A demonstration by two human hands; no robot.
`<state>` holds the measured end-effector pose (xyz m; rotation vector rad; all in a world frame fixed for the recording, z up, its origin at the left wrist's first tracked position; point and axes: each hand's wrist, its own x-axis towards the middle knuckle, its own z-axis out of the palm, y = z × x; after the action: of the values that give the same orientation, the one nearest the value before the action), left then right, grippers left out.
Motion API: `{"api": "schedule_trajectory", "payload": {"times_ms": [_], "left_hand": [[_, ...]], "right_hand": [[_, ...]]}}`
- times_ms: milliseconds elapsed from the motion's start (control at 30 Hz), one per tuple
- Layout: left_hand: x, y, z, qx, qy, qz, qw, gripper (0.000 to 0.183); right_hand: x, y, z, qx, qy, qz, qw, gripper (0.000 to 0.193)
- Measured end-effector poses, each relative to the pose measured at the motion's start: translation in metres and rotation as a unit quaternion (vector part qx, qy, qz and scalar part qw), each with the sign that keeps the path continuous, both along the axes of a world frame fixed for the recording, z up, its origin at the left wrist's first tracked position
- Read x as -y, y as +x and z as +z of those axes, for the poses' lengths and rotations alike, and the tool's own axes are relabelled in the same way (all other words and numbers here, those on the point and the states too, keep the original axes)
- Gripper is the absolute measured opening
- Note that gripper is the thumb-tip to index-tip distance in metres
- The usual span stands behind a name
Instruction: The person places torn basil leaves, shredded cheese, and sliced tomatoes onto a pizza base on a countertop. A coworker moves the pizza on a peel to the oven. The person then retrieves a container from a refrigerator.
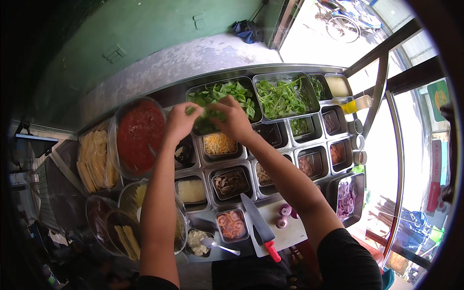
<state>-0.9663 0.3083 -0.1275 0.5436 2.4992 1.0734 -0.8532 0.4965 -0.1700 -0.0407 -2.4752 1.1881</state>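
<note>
Head view: the counter (pixel 290 67) holding leafy greens (pixel 239 92) faces a green wall (pixel 159 29).

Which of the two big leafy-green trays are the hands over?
The left tray, nearer the red sauce: the left hand and right hand both reach over it; neither is over the right tray.

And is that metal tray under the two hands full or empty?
Not empty: green leaves lie across much of the tray, though the left hand and right hand hide part of it.

Food-prep kitchen: ingredient trays (pixel 258 107), knife (pixel 258 221)
</note>
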Motion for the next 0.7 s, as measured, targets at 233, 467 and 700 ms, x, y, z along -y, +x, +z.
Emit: {"api": "schedule_trajectory", "payload": {"times_ms": [233,467,700], "left_hand": [[0.003,0.005,0.025,0.013,0.018,-0.063,0.998,0.029],[0.014,0.003,0.025,0.002,0.063,-0.034,0.997,0.025],[0.017,0.007,0.031,0.006,0.030,-0.006,1.000,0.031]], "right_hand": [[0.003,-0.016,-0.005,-0.008,-0.039,0.006,0.999,0.040],[-0.010,-0.015,0.000,0.102,-0.141,0.061,0.983,0.034],[-0.022,-0.006,0.008,0.099,-0.218,0.074,0.968,0.035]]}}
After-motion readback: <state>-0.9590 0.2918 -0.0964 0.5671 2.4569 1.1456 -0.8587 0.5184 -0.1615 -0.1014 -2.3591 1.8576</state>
